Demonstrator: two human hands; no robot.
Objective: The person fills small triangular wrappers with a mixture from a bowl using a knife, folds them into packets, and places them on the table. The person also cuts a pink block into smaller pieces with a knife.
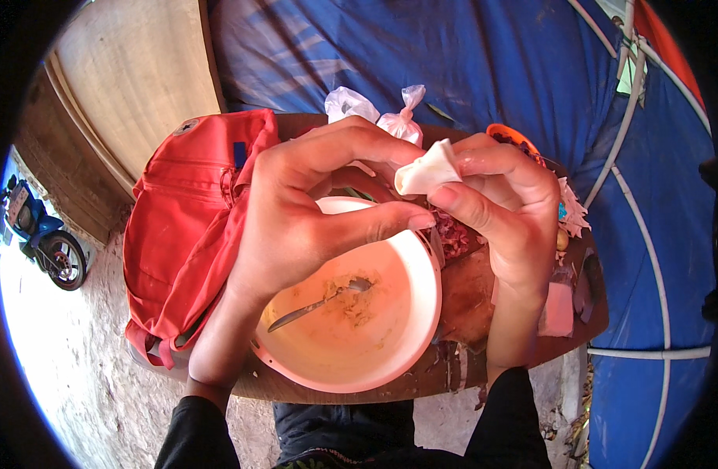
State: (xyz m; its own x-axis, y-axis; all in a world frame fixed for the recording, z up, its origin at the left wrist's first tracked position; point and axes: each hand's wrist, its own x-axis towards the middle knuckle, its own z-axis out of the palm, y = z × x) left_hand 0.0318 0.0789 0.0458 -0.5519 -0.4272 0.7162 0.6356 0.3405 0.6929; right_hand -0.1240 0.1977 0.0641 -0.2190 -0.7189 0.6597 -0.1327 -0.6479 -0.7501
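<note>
Far left on the round wooden table [421, 383], a red fabric bag [183, 219], slumped and touching the left forearm. Left hand [296, 211] arched above the pale pink plastic bowl [390, 344], thumb and fingertips drawn together beside the thin white dough wrapper [426, 170]; whether actually pinching its edge, hard to tell. Inside the bowl, a metal spoon [316, 305] lying in a smear of pale yellowish filling [357, 301]. Right hand [507, 203] clamped on the wrapper, folded piece held between thumb and forefinger, above the bowl's far rim.

Best handled, by judgement, with light even pressure along the seam, edges met squarely, work kept over the bowl to catch any spill.

Beyond the hands, two knotted white plastic bags [374, 109] near the table's far edge. Right of the bowl, reddish chopped scraps [453, 234], largely covered by the right hand; an orange container [511, 137] mostly hidden behind the knuckles. Contents of the wrapper unseen. Small items at the table's right edge too blurred to name.
</note>
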